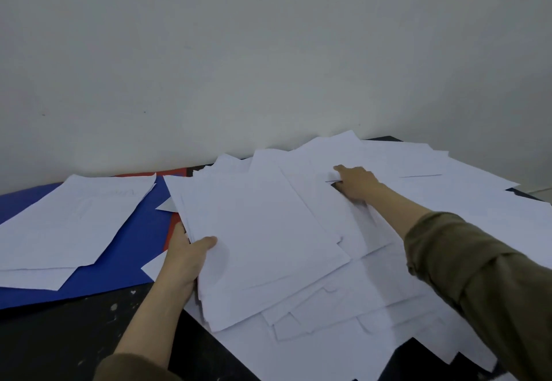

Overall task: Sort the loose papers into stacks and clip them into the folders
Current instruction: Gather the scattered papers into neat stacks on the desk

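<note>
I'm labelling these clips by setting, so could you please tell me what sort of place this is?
Probably a plain office or work room: a dark, paint-flecked table against a bare pale wall, spread with loose white papers and a blue folder.

black speckled table [74, 339] against grey wall [239, 52]

place: plain office or work room | table: black, paint-flecked table [74, 336] set against the far wall | wall: bare grey-white painted wall [268, 52] | desk goods: loose white paper sheets [448, 195] spread right; flat blue card folder [131, 249] left, red folder [171, 171] beneath
</note>
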